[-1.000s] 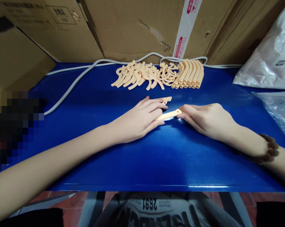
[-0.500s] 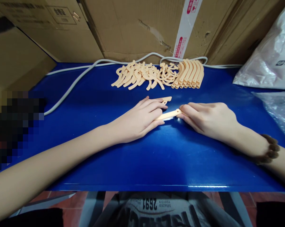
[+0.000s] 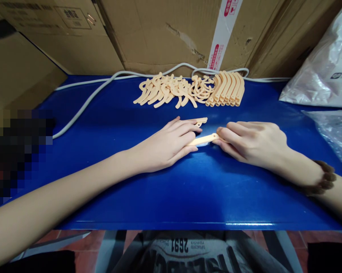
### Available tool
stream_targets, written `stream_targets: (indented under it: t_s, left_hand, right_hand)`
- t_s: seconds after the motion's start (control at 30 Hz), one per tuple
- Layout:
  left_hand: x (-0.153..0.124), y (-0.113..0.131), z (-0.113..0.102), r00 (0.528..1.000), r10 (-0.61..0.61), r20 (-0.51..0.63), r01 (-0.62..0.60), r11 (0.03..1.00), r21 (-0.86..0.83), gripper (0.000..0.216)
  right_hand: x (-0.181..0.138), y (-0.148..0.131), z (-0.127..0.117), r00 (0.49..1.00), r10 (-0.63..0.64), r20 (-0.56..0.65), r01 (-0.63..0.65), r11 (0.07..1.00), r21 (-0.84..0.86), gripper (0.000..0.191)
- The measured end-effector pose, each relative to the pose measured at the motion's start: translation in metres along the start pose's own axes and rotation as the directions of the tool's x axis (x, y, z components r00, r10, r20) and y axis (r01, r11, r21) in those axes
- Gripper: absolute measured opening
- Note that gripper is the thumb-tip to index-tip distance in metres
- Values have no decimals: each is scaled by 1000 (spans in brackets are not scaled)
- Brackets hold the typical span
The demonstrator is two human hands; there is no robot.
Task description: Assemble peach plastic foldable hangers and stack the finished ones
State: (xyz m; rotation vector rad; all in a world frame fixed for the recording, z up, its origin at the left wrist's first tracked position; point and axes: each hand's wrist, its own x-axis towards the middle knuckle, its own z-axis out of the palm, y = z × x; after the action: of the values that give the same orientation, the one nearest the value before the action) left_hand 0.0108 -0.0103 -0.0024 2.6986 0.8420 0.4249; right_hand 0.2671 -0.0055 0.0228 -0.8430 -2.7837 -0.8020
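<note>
My left hand (image 3: 173, 146) is closed over a beige plastic hanger arm (image 3: 202, 140), its thumb on the near side. The bar slants slightly up to the right and shows a small hole near its right end. At that end my right hand (image 3: 250, 142) pinches with thumb and fingers; what lies inside the pinch is mostly hidden. Past the fingertips of my left hand another beige piece (image 3: 201, 121) sticks out. Whether it joins the bar under my palm cannot be seen.
Behind my hands lie a heap of beige hooks (image 3: 166, 90) and a row of curved hanger arms (image 3: 229, 89). A white cable (image 3: 87, 104) runs along the back of the blue table (image 3: 171, 197). Cardboard boxes (image 3: 165, 34) stand behind, plastic bags (image 3: 321, 72) at the right.
My right hand has shifted very slightly up and right, with its fingers still at the bar's end. The far beige piece has moved a touch right. My left hand is almost still.
</note>
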Motion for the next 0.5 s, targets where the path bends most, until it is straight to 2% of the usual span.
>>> stream_targets:
  t_s: [0.23, 0.5]
  left_hand:
    - [-1, -1, 1, 1000, 16, 18, -17, 999, 37, 27]
    - [0, 0, 1, 999, 32, 18, -32, 999, 22, 25]
  right_hand:
    - [-3, 2, 4, 998, 37, 52, -47, 977, 208, 41]
    - [-2, 4, 5, 995, 47, 89, -70, 958, 279, 43]
